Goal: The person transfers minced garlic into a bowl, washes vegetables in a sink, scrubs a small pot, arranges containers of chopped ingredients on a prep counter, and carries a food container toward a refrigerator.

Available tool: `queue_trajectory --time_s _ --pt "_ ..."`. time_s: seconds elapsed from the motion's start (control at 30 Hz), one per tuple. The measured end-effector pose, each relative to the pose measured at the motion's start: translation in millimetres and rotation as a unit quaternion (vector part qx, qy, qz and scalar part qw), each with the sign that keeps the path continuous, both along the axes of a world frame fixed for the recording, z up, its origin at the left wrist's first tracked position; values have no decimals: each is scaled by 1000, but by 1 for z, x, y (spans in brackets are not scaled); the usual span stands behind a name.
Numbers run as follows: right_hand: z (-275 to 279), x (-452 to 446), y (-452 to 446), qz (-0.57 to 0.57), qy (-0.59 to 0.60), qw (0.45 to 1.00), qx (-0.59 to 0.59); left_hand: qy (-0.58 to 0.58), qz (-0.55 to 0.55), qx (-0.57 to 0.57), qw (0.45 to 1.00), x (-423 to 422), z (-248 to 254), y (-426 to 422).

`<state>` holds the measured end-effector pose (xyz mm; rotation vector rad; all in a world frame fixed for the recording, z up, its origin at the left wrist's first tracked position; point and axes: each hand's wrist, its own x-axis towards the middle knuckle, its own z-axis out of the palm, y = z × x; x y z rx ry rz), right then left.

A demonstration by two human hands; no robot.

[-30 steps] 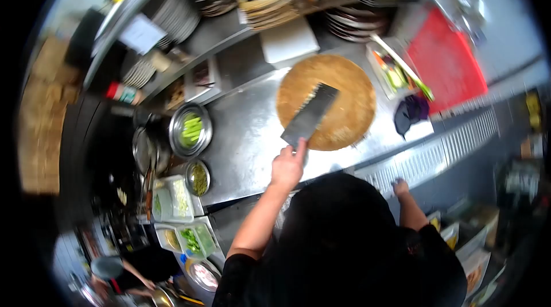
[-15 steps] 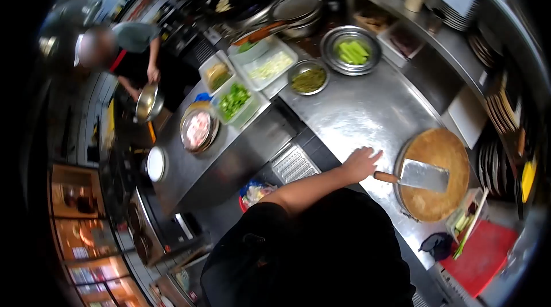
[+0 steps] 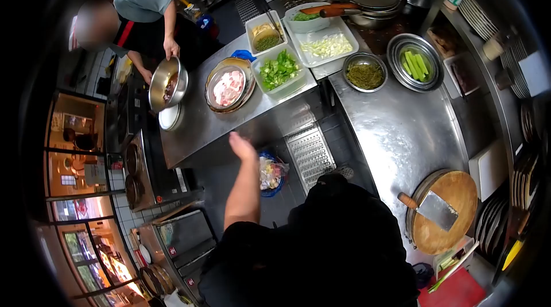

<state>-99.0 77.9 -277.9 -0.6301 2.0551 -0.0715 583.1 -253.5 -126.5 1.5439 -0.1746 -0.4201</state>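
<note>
My left hand (image 3: 242, 147) is stretched out over the floor, just short of the front edge of the left steel counter (image 3: 198, 140). It looks empty, with its fingers extended and a little blurred. Beyond it on that counter stands a metal bowl of pale pink meat (image 3: 229, 87) on stacked plates. A cleaver (image 3: 437, 210) lies on the round wooden chopping block (image 3: 427, 237), its handle sticking out past the block's edge. My right hand is out of sight.
A co-worker (image 3: 146, 11) at the upper left tilts a metal bowl (image 3: 168, 84) over white plates. Tubs of green peppers (image 3: 279, 70) and chopped white pieces (image 3: 327, 46) stand near bowls of herbs (image 3: 365, 72) and celery (image 3: 415, 66). A waste basket (image 3: 271, 175) is on the floor.
My left hand has let go of the cleaver, which now lies on the block, and has swung left toward the other counter. The view has turned left. My right hand has left the view.
</note>
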Motion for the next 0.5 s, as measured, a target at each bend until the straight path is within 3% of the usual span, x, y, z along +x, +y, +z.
queue_trajectory --time_s 0.03,0.13,0.23,0.5 --pt "2 0 -7 10 -4 1000 4 16 67 29 997 37 -4 1" --pt "4 0 -23 40 -14 999 15 115 151 -54 980 78 49 0" --pt "9 -3 -37 72 -21 997 27 171 229 -146 947 121 56 11" --pt "17 -7 -49 134 -48 988 61 222 212 -187 933 172 30 49"
